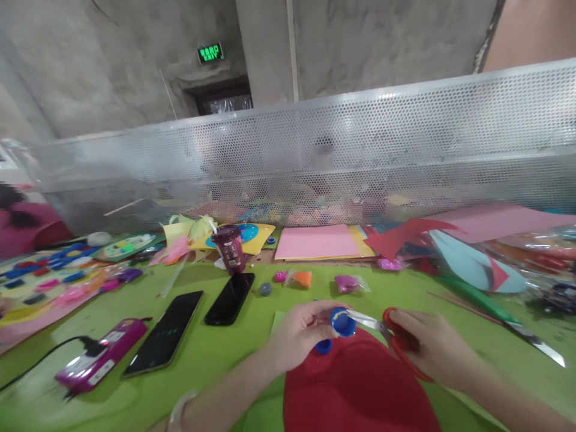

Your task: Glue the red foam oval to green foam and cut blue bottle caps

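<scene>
My left hand pinches a small blue cap, its hollow side facing me, with a pale yellow edge on its rim. Red-handled scissors are gripped in my right hand. Their blade tips reach the cap's upper rim; whether they cut into it I cannot tell. Just under my left fingers a second blue cap shows, partly hidden. Below both hands lies a large rounded sheet of red paper on the green tabletop.
To the left are two phones, a purple power strip and a lidded cup. Pink paper and clay packets lie ahead. A green-handled knife lies right. A perforated metal screen stands behind.
</scene>
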Motion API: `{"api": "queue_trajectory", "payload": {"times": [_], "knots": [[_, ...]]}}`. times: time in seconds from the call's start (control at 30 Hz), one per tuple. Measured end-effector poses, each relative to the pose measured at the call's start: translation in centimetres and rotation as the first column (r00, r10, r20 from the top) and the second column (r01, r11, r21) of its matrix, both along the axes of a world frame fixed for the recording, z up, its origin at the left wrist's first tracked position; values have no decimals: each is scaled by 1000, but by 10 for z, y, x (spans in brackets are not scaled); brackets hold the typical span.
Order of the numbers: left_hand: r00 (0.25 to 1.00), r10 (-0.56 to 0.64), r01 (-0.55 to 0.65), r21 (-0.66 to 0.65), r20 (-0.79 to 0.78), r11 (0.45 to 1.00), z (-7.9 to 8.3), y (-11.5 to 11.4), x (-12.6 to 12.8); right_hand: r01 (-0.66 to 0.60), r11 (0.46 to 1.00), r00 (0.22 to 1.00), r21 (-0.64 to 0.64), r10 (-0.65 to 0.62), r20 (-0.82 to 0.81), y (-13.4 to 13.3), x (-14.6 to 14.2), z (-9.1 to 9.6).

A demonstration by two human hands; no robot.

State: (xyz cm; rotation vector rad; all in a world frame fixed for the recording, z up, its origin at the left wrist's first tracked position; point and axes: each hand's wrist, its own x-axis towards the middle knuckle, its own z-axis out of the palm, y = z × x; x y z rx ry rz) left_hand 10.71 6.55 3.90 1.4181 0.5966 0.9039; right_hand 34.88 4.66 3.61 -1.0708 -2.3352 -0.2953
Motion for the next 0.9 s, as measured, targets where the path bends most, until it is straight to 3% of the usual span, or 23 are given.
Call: {"api": "queue_trajectory", "payload": {"times": [0.13, 0.27, 0.33, 0.4, 0.53, 0.6, 0.67, 0.8, 0.9], "knots": [[999, -44, 44, 9, -5, 999, 3, 3, -3, 20, 981, 999, -195, -27, -34, -4, -3, -3], [999, -47, 48, 72, -20, 996, 7, 5, -6, 5, 923, 997, -385, -33, -67, -8, -7, -2], [998, -68, 68, 83, -8, 994, 7, 6, -7, -14, 838, 990, -546, -65, -126, -9, -9, 0], [996, -93, 92, 79, 12, 993, 6, 6, -8, -71, 713, 971, -697, -111, -212, -10, -11, 2], [991, -129, 126, 67, 44, 990, 4, 7, -9, -178, 518, 934, -837, -179, -309, -12, -14, 7], [990, -137, 135, 60, 43, 989, 4, 7, -9, -192, 451, 928, -872, -205, -311, -12, -15, 10], [992, -122, 120, 57, 39, 991, 3, 7, -9, -187, 461, 931, -868, -198, -306, -13, -15, 14], [997, -62, 59, 59, 45, 997, 0, 6, -7, -61, 654, 960, -754, -169, -225, -14, -17, 16], [998, -18, 17, 25, 65, 1000, -3, 5, -5, 59, 759, 974, -648, -186, -129, -14, -18, 13]]}}
